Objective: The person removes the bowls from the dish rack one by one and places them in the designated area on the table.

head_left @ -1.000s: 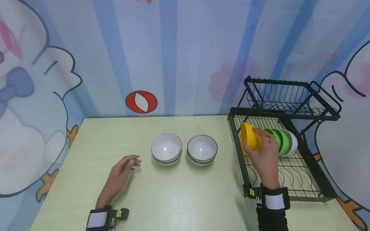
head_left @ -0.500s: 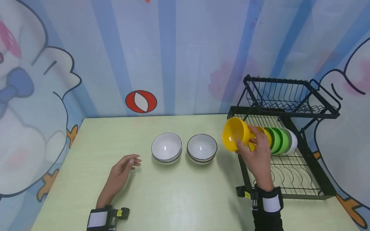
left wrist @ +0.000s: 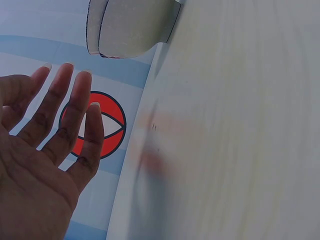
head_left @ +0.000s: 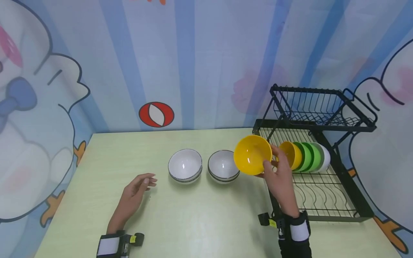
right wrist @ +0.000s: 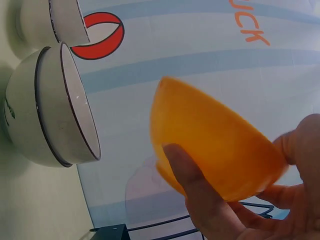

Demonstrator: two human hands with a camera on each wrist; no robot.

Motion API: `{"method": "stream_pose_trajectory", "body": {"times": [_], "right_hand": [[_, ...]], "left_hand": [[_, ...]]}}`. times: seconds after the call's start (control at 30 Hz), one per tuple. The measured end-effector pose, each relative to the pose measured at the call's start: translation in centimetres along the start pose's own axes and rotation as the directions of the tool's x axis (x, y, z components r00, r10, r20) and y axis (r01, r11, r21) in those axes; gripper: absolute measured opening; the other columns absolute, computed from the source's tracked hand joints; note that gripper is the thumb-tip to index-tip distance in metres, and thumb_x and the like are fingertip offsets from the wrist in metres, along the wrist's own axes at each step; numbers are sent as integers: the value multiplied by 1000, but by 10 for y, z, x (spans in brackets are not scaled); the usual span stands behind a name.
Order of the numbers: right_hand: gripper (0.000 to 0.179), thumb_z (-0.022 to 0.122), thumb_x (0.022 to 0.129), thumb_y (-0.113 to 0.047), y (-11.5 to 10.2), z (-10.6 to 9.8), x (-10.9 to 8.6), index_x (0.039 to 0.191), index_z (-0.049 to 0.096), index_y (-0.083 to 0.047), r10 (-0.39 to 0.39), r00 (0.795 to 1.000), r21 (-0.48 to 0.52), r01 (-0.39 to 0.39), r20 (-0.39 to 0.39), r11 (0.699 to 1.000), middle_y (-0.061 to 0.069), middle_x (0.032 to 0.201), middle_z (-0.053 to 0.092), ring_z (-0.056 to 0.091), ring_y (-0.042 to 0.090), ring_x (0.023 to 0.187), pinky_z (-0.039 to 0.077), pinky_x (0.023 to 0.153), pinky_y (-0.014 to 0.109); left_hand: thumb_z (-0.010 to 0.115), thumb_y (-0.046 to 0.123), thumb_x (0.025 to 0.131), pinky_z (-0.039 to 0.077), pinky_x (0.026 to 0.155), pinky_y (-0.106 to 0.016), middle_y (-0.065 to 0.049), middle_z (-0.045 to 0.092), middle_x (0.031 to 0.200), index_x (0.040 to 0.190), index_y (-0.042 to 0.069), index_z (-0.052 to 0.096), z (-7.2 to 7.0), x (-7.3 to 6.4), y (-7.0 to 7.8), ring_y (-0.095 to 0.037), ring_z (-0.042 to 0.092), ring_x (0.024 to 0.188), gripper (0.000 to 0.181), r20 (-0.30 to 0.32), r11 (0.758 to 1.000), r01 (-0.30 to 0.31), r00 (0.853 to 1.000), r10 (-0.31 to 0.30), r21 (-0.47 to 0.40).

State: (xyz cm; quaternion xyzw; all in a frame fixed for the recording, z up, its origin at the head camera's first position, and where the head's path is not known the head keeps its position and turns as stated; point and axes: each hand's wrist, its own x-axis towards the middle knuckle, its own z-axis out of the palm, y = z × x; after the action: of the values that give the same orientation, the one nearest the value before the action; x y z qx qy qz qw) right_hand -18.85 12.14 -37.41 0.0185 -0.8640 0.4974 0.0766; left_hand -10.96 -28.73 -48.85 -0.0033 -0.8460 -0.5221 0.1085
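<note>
My right hand (head_left: 280, 179) grips a yellow bowl (head_left: 252, 155) by its right side, tilted and lifted off the rack. In the right wrist view the thumb and fingers hold the yellow bowl (right wrist: 210, 145) from below. Just left of it in the head view stands a stack of white bowls with dark rims (head_left: 222, 165), partly covered by the yellow one. Another white stack (head_left: 185, 165) is further left. My left hand (head_left: 136, 190) holds nothing, its fingers loosely bent above the table; the left wrist view shows this hand (left wrist: 50, 145) with a white bowl (left wrist: 132, 25) beyond.
A black two-tier dish rack (head_left: 322, 211) stands at the right. On its lower tier are a yellow bowl (head_left: 292, 154), green bowls (head_left: 311, 157) and a white bowl (head_left: 324, 157) on edge. A printed curtain (head_left: 213, 71) hangs behind the pale table (head_left: 193, 225).
My right hand has drawn the yellow bowl out of the rack and carried it left, towards the white stacks, its inside now facing the head camera. The left hand has stayed still.
</note>
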Motion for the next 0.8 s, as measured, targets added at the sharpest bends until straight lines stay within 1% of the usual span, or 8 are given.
{"method": "stream_pose_trajectory", "body": {"times": [0.07, 0.13, 0.2, 0.23, 0.3, 0.37, 0.47, 0.8], "right_hand": [[52, 41, 103, -12, 1, 0, -2, 153, 31, -11, 0, 1000, 12, 0, 8, 1000, 17, 149, 43, 55, 34, 108, 60, 88, 47], [48, 39, 104, -13, 3, -1, -6, 152, 33, -9, -17, 1000, 3, 17, 8, 1000, 18, 140, 51, 57, 33, 103, 57, 90, 42], [42, 38, 106, -15, 6, 0, -9, 147, 38, -7, -47, 999, -14, 47, 5, 999, 19, 125, 59, 57, 31, 96, 53, 85, 37], [39, 38, 107, -16, 8, 1, -11, 145, 40, -6, -66, 998, -23, 66, 5, 998, 19, 117, 62, 57, 30, 90, 52, 80, 34], [37, 39, 108, -18, 11, 3, -13, 141, 43, -4, -104, 995, -47, 104, 10, 993, 19, 106, 64, 57, 26, 81, 50, 71, 27], [34, 41, 108, -18, 14, 4, -14, 138, 46, -2, -136, 991, -67, 136, 16, 988, 20, 98, 65, 57, 24, 76, 50, 66, 25], [32, 43, 107, -16, 15, 6, -16, 135, 47, -1, -152, 988, -86, 154, 25, 984, 20, 96, 67, 59, 23, 72, 51, 63, 24], [31, 41, 108, -17, 18, 8, -25, 133, 49, 0, -103, 987, -152, 121, 120, 981, 17, 88, 65, 54, 19, 66, 47, 58, 25]], "left_hand": [[39, 30, 109, 57, 89, -22, -8, 70, 119, 132, 12, 57, 1, 1, -1, 8, 63, 100, 34, -1, 1000, -8, 1000, 8, 5], [40, 29, 109, 57, 89, -22, -9, 70, 119, 132, 11, 57, 1, 1, -2, 8, 63, 100, 34, 2, 1000, -11, 1000, 11, 6], [40, 29, 109, 56, 89, -20, -9, 70, 119, 132, 11, 57, 1, 1, -3, 8, 62, 100, 34, 3, 1000, -15, 1000, 15, 9], [40, 28, 109, 56, 89, -20, -9, 70, 118, 132, 11, 57, 2, 1, -3, 9, 62, 100, 34, 3, 1000, -16, 1000, 16, 11], [40, 28, 109, 55, 89, -19, -9, 70, 118, 132, 11, 57, 2, 1, -2, 9, 62, 100, 34, 6, 1000, -15, 1000, 15, 10], [40, 28, 109, 56, 89, -20, -9, 70, 118, 132, 11, 57, 2, 1, -2, 9, 62, 100, 34, 5, 1000, -18, 1000, 18, 10], [40, 27, 109, 57, 88, -22, -10, 70, 118, 132, 10, 58, 3, 1, -1, 10, 62, 100, 33, 4, 1000, -24, 1000, 24, 1], [40, 26, 109, 57, 87, -22, -10, 70, 117, 131, 11, 58, 4, 1, -3, 9, 63, 99, 33, 1, 999, -32, 999, 32, 3]]}}
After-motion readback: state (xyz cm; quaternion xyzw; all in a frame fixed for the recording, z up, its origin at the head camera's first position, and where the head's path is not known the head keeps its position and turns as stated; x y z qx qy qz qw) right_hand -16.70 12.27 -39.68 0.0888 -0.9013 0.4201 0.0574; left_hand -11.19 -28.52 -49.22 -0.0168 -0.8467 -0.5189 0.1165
